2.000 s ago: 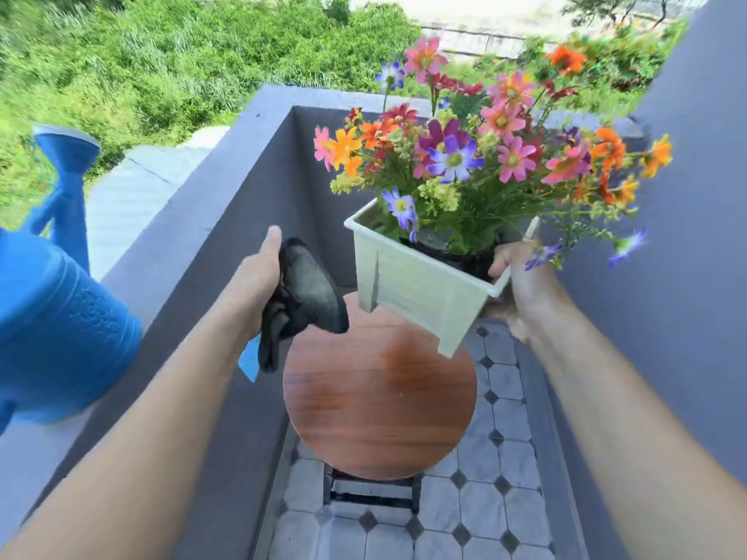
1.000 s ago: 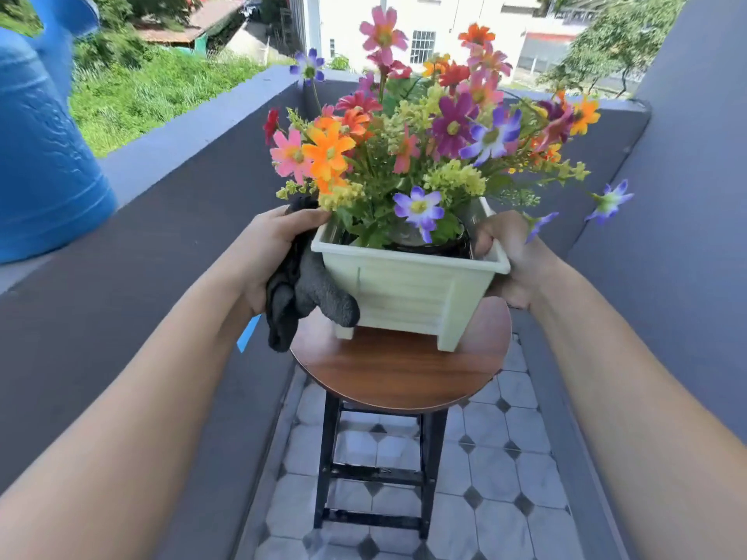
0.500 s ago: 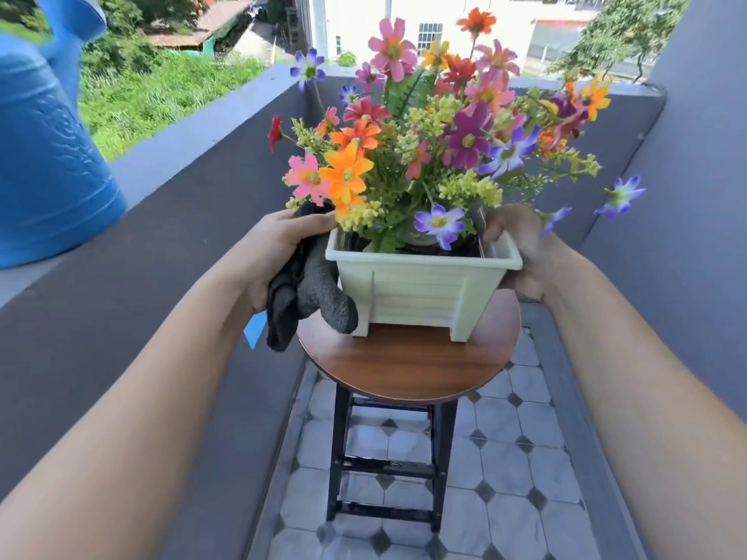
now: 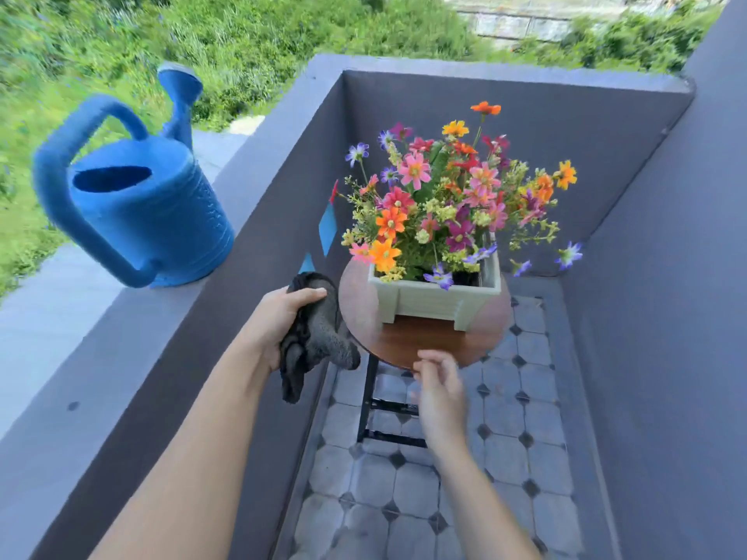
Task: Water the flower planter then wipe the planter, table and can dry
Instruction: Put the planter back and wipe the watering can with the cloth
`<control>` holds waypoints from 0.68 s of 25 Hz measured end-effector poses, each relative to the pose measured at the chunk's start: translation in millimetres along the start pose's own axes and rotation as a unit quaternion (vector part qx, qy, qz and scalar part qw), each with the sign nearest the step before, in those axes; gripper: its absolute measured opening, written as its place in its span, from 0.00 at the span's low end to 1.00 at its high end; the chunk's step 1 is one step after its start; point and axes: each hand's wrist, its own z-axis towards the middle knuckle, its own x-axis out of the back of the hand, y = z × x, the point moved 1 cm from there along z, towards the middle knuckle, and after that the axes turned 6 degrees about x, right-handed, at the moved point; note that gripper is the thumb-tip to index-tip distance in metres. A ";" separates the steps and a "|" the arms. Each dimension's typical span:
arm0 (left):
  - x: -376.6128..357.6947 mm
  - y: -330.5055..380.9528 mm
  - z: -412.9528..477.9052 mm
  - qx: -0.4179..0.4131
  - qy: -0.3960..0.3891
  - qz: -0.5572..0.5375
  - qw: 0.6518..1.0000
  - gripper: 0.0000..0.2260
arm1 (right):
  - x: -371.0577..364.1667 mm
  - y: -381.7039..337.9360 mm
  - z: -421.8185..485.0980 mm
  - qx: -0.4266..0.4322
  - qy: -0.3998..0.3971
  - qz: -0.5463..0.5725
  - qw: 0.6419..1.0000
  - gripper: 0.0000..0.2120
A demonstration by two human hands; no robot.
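Blue can [image 4: 149,212]; pale green planter [image 4: 434,299] (multicoloured blooms); dark grey cloth [image 4: 319,337]; reddish-brown table [image 4: 420,345].

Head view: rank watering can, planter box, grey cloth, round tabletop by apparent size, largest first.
1. Watering can, though it sits nearer the camera, so real size is unsure.
2. Round tabletop, partly covered.
3. Planter box, flowers not counted.
4. Grey cloth, bunched in the left hand.

We're out on somebody's home balcony here: grey parapet wall [image 4: 262,163] around patterned floor tiles [image 4: 436,499], overgrown greenery [image 4: 242,38] beyond, a blue watering can [image 4: 149,220] up on the ledge, flowers [image 4: 440,204] on a little round table [image 4: 424,349].
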 end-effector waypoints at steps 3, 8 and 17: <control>-2.6 24.7 -34.4 -0.005 0.015 0.042 0.999 0.06 | -20.3 -43.3 -14.7 0.018 -0.107 -0.062 0.992 0.08; 8.0 71.2 -83.5 -0.040 0.002 0.012 0.999 0.12 | -62.7 -128.3 -35.8 -0.114 -0.288 0.120 0.943 0.23; 38.9 155.7 -129.3 -0.195 0.031 -0.002 0.980 0.08 | -87.4 -247.0 -26.9 -0.002 -0.432 0.199 0.880 0.05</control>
